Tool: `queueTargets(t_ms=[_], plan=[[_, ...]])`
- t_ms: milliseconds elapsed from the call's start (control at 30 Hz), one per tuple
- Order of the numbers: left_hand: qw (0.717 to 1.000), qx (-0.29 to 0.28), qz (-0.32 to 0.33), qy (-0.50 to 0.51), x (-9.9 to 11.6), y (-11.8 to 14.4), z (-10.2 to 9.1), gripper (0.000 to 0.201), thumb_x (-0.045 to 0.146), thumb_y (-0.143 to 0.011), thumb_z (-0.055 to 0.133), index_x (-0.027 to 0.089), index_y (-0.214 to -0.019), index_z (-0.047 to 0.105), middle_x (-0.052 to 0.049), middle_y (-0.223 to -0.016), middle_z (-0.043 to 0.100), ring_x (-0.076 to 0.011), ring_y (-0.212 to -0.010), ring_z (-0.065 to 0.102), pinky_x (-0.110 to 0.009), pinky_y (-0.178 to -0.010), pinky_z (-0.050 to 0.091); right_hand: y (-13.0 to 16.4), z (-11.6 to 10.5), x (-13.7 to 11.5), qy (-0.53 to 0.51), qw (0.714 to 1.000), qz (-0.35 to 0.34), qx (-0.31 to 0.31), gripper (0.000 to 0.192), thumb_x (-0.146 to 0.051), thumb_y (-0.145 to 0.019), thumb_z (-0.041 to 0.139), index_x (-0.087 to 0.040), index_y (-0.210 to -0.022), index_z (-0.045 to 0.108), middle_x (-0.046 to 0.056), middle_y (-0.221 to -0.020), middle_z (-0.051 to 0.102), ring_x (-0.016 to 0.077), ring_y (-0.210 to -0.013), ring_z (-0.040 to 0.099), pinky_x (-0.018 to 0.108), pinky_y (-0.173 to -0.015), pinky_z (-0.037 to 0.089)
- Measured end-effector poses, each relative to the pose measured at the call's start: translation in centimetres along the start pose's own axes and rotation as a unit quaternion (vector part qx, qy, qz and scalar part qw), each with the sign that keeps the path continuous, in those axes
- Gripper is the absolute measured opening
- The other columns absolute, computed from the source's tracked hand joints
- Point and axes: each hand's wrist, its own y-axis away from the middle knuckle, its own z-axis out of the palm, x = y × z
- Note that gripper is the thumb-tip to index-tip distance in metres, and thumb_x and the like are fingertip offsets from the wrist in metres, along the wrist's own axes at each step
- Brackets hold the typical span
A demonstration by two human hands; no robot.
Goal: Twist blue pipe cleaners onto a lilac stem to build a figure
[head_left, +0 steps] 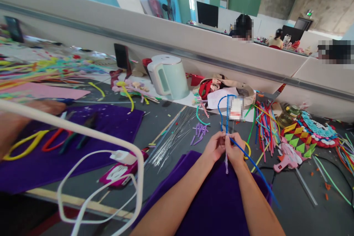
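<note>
Over the purple felt mat [210, 206] nearest us, we keep both forearms stretched forward, wrists close. Just beyond the mat's far edge our left hand [215, 146] and right hand [234, 150] meet, fingertips pinched together on a blue pipe cleaner [227, 118], held upright so its loop stands clear of the mat and its tail trails right.

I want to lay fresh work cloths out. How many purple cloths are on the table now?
2. One purple cloth lies at the left under coloured loops; the other purple cloth lies under the person's forearms. Clutter could hide more.
</note>
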Motion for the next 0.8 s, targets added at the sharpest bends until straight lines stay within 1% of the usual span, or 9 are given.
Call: queueTargets(t_ms=[67, 133, 267, 333, 400, 533, 600, 700, 800], plan=[[0.999, -0.01, -0.024, 0.036, 0.03, -0.02, -0.05, 0.004, 0.012, -0.061, 0.059, 0.014, -0.062, 0.055, 0.002, -0.056, 0.061, -0.0084, -0.049, 0.056, -0.02, -0.053, 0.047, 0.15, 0.1, 0.24, 0.028, 1.0, -0.007, -0.001, 0.015, -0.036, -0.079, 0.059, -0.023, -0.072, 0.059, -0.001, -0.062, 0.058, 0.0128, -0.055, 0.052, 0.024, -0.058, 0.04], [0.998, -0.017, -0.029, 0.051, -0.01, 0.06, 0.06, 0.005, 0.012, -0.061, 0.06, 0.013, -0.064, 0.056, 0.002, -0.057, 0.062, -0.0081, -0.05, 0.056, -0.019, -0.054, 0.047, 0.18, 0.17, 0.32, 0.034, 0.999, -0.002, 0.006, 0.015, -0.037, -0.079, 0.058, -0.023, -0.073, 0.059, -0.001, -0.063, 0.059, 0.0133, -0.056, 0.053, 0.025, -0.059, 0.041], [1.0, -0.001, 0.018, 0.017, -0.22, 0.26, 0.39, 0.011, 0.014, -0.059, 0.065, 0.014, -0.064, 0.055, 0.003, -0.058, 0.062, -0.0082, -0.052, 0.058, -0.02, -0.057, 0.048, 0.15, 0.13, 0.3, 0.005, 1.0, 0.021, 0.014, 0.018, -0.041, -0.08, 0.056, -0.024, -0.074, 0.057, -0.001, -0.062, 0.058, 0.0149, -0.061, 0.053, 0.026, -0.062, 0.043], [0.999, 0.012, 0.044, 0.001, -0.33, 0.27, 0.43, 0.014, 0.015, -0.058, 0.067, 0.015, -0.064, 0.055, 0.005, -0.056, 0.061, -0.0078, -0.049, 0.057, -0.019, -0.054, 0.047, 0.19, 0.05, 0.41, 0.007, 1.0, 0.026, -0.002, 0.018, -0.042, -0.08, 0.055, -0.024, -0.075, 0.057, 0.0, -0.063, 0.058, 0.0151, -0.062, 0.053, 0.026, -0.062, 0.043], [0.999, 0.019, 0.05, 0.002, -0.39, 0.18, 0.35, 0.014, 0.016, -0.058, 0.067, 0.015, -0.063, 0.054, 0.005, -0.054, 0.06, -0.0073, -0.047, 0.055, -0.018, -0.05, 0.045, 0.26, -0.02, 0.61, 0.02, 1.0, 0.018, -0.009, 0.018, -0.041, -0.08, 0.056, -0.024, -0.077, 0.058, 0.001, -0.066, 0.059, 0.0152, -0.062, 0.054, 0.027, -0.063, 0.043], [0.999, -0.002, -0.01, 0.03, -0.22, -0.14, 0.0, 0.006, 0.013, -0.06, 0.061, 0.014, -0.062, 0.056, 0.002, -0.055, 0.062, -0.0085, -0.048, 0.057, -0.02, -0.053, 0.048, 0.32, -0.12, 0.81, 0.036, 0.999, -0.03, -0.006, 0.014, -0.037, -0.079, 0.058, -0.024, -0.075, 0.062, 0.001, -0.062, 0.058, 0.0151, -0.058, 0.053, 0.027, -0.062, 0.042], [0.999, -0.01, -0.036, 0.033, -0.03, -0.31, -0.19, 0.003, 0.011, -0.061, 0.057, 0.014, -0.062, 0.056, 0.001, -0.055, 0.062, -0.0094, -0.048, 0.057, -0.021, -0.055, 0.05, 0.3, -0.19, 0.69, 0.05, 0.998, -0.046, -0.016, 0.013, -0.035, -0.079, 0.058, -0.024, -0.074, 0.063, 0.001, -0.06, 0.057, 0.0148, -0.057, 0.053, 0.027, -0.062, 0.042], [0.998, -0.011, -0.052, 0.034, 0.25, -0.51, -0.42, 0.004, 0.01, -0.06, 0.054, 0.014, -0.06, 0.055, 0.001, -0.054, 0.062, -0.0106, -0.048, 0.058, -0.023, -0.056, 0.051, 0.24, -0.32, 0.39, 0.075, 0.995, -0.052, -0.047, 0.014, -0.034, -0.08, 0.057, -0.024, -0.074, 0.063, 0.002, -0.062, 0.057, 0.0145, -0.058, 0.054, 0.027, -0.064, 0.043], [0.997, -0.006, -0.072, 0.034, 0.43, -0.59, -0.54, 0.005, 0.009, -0.06, 0.053, 0.014, -0.059, 0.054, 0.001, -0.051, 0.06, -0.0114, -0.047, 0.058, -0.023, -0.056, 0.051, 0.2, -0.38, 0.22, 0.07, 0.995, -0.053, -0.051, 0.013, -0.034, -0.079, 0.058, -0.025, -0.072, 0.063, 0.002, -0.062, 0.058, 0.0147, -0.059, 0.054, 0.027, -0.066, 0.043]])
